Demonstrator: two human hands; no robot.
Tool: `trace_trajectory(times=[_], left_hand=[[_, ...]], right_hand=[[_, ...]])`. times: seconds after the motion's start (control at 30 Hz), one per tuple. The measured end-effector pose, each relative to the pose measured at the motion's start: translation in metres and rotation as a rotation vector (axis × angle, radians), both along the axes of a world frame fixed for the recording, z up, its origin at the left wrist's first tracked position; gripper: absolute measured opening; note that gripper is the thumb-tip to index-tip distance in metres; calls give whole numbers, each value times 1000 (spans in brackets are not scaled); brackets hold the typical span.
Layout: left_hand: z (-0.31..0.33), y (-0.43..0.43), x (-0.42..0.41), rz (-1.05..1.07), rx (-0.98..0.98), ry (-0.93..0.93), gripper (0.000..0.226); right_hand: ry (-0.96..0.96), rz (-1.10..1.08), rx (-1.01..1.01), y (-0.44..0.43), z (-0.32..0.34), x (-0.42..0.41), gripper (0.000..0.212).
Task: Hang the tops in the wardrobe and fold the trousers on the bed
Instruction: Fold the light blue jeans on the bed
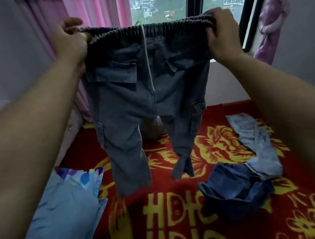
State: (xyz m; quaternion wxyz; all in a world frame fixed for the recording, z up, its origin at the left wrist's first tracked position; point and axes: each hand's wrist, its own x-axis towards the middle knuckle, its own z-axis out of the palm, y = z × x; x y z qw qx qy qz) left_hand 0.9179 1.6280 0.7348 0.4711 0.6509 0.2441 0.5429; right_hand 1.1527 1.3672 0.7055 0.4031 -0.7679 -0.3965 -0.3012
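Grey-blue denim cargo trousers point(146, 101) hung in the air above the bed, spread wide by their elastic waistband. The left hand point(71, 40) gripped the left end of the waistband with curled fingers, and the right hand point(219, 31) gripped the right end in the same way, both arms stretched forward. A pale drawstring point(147, 57) dangled down the middle of the trousers. The two legs dropped towards a red bedspread point(184, 224) patterned with yellow flowers and characters; the right leg ended twisted. On the bedspread to the right lay light blue jeans point(253, 140), stretched out from far to near, and just beside their near end sat a crumpled dark blue denim garment point(233, 187). A light blue pillow point(62, 218) lay at the near left. Pink curtains point(96, 6) and a window point(159, 1) stood beyond.
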Motion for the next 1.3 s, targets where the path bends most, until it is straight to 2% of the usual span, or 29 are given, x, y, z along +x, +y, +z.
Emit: trace_trajectory(times=[0.13,0.3,0.4,0.47,0.57,0.67,0.73,0.8,0.87,0.97,1.07,1.17,1.3], left_hand=[[-4,0,-20,72,-35,-23,33],[-87,-16,-57,213,-125,60,23],[-178,-32,-88,245,-98,388,21],[-244,-48,-111,193,-70,682,21],[-338,-81,-149,0,-124,1071,22],[-421,-115,-193,-217,-198,1295,26],[-466,-138,-222,-368,-159,1458,39],[-499,-161,-251,-484,-64,1634,61],[-520,-184,-274,-561,60,1802,64],[-555,-215,-292,-508,386,1974,42],[-581,-240,-300,-425,540,2062,31],[-619,-257,-310,-432,551,2110,25],[-680,-279,-328,-448,395,2128,32]], right_hand=[[-15,48,-34,-1,-1,-18,35],[68,68,-194,-12,-71,-56,32],[163,35,-318,-27,-143,-93,33],[246,-13,-530,-38,-197,-116,37],[482,-13,-930,-63,-282,-152,29],[643,31,-1128,-98,-365,-193,23],[708,29,-1255,-121,-412,-221,17],[775,39,-1390,-144,-449,-250,21],[825,55,-1462,-168,-477,-278,26],[820,60,-1487,-196,-511,-309,25],[745,75,-1491,-213,-543,-329,27],[708,68,-1470,-226,-583,-343,30],[517,62,-1470,-250,-650,-363,31]])
